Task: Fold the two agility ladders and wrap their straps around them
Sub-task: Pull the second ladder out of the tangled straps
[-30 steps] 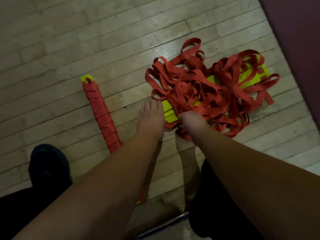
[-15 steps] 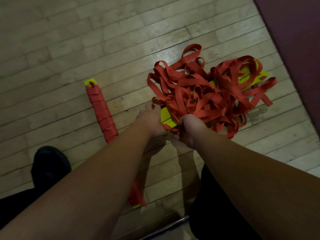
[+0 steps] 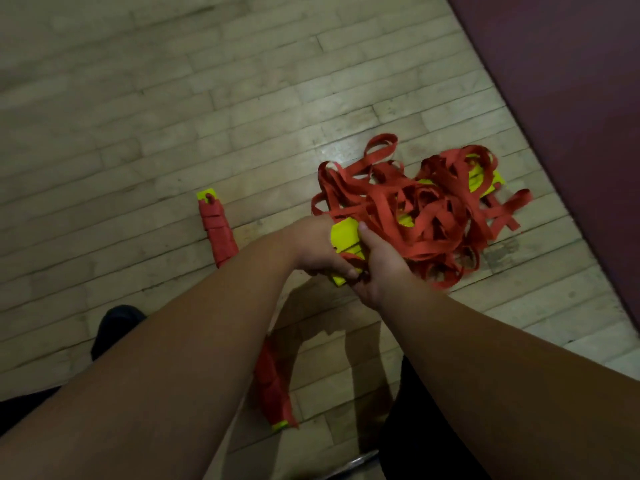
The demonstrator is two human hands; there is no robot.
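Now | left hand (image 3: 311,247) fingers curled round yellow rungs (image 3: 343,233) | right hand (image 3: 377,265) grips same rungs | red straps (image 3: 426,216) tangled just beyond

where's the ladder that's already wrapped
In the head view the wrapped ladder lies on the wood floor, left of the tangled ladder, running under the left forearm.
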